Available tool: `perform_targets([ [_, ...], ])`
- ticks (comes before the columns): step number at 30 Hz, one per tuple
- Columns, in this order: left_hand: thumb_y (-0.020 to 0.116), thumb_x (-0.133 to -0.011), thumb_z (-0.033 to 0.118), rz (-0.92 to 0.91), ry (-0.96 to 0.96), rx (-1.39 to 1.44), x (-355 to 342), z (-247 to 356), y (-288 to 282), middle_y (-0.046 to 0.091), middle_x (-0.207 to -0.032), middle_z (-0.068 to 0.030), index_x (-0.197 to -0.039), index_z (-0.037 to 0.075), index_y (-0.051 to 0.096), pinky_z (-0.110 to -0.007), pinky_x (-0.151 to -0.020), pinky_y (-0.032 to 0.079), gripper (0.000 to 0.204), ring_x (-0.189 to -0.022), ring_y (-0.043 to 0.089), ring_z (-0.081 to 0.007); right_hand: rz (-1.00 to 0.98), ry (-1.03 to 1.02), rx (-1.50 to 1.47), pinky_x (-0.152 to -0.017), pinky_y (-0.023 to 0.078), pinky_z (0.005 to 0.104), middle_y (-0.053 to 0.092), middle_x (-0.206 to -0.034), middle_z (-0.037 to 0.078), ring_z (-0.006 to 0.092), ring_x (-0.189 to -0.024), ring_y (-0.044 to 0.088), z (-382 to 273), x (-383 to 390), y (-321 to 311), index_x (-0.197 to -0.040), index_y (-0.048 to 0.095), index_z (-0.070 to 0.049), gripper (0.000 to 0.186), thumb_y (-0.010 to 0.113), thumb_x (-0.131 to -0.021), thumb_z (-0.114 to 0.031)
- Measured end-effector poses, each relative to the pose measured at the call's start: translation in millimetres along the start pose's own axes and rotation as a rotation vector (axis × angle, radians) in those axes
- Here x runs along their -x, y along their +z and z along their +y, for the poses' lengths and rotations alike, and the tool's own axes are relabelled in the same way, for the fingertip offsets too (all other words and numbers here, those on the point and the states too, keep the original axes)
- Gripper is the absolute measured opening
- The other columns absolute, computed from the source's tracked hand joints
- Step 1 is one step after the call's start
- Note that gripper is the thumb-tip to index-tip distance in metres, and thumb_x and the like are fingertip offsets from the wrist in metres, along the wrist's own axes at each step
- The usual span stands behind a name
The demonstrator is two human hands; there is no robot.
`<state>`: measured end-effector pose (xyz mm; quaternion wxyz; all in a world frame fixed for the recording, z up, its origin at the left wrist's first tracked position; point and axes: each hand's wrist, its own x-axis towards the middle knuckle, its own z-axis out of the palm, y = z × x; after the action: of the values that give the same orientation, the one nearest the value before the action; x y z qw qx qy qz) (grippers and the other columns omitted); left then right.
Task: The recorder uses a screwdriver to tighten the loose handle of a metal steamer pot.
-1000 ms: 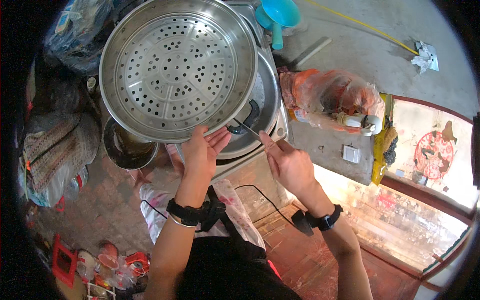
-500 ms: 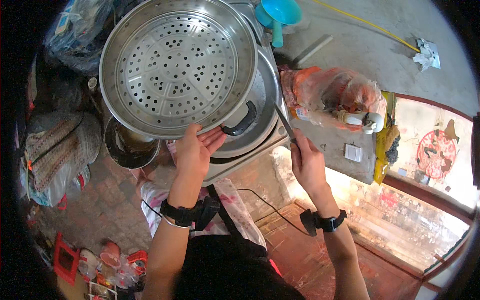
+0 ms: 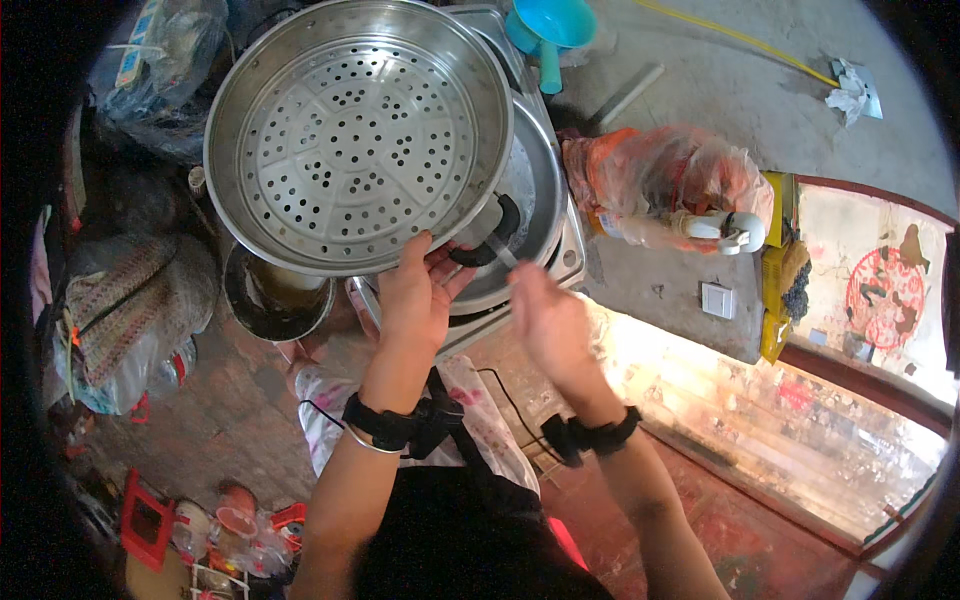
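Observation:
A round metal steamer tray full of drain holes sits tilted over the stove, covering much of a wide metal pan. My left hand grips its near rim, thumb on top and fingers underneath. Close by that hand is a curved black handle on the steamer's side. My right hand, smeared by motion, is closed on a thin knife-like tool, whose blurred blade meets or overlaps the handle; I cannot tell whether they touch.
The metal stove lies beneath the pan. Left of it stands a dark pot with brownish contents. A turquoise dipper and an orange bundle in clear plastic are on the grey counter. Bags crowd the left.
My right hand has swung left and slightly down, bringing the knife-like tool from the pan's right edge to the black handle. The steamer tray has shifted slightly and my left hand still grips it.

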<state>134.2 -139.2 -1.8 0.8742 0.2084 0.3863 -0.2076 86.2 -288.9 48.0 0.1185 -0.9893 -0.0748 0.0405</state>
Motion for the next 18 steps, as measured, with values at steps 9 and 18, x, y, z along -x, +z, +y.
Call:
perform_targets([
  [9, 0.051, -0.088, 0.016, 0.026, 0.023, 0.049, 10.8, -0.5, 24.4, 0.057, -0.089, -0.0093, -0.105, 0.005, 0.050, -0.039, -0.067, 0.054, 0.021, -0.081, 0.059, -0.0208, 0.042, -0.045, 0.074, -0.044, 0.049, 0.0413, 0.059, -0.068, 0.013, 0.0320, -0.053, 0.059, -9.9, -19.7, -25.2, -0.089, 0.048, -0.008, 0.007, 0.052, -0.086, -0.014],
  [18, 0.051, -0.087, 0.015, 0.096, 0.011, 0.108, 11.0, -5.8, 26.3, 0.058, -0.087, -0.0104, -0.104, 0.003, 0.053, -0.040, -0.069, 0.055, 0.020, -0.080, 0.060, -0.0222, -0.018, 0.029, 0.111, -0.046, 0.049, 0.0433, 0.060, -0.065, 0.016, 0.0344, -0.053, 0.060, -6.4, -30.2, -39.6, -0.090, 0.048, -0.009, 0.009, 0.053, -0.086, -0.016],
])
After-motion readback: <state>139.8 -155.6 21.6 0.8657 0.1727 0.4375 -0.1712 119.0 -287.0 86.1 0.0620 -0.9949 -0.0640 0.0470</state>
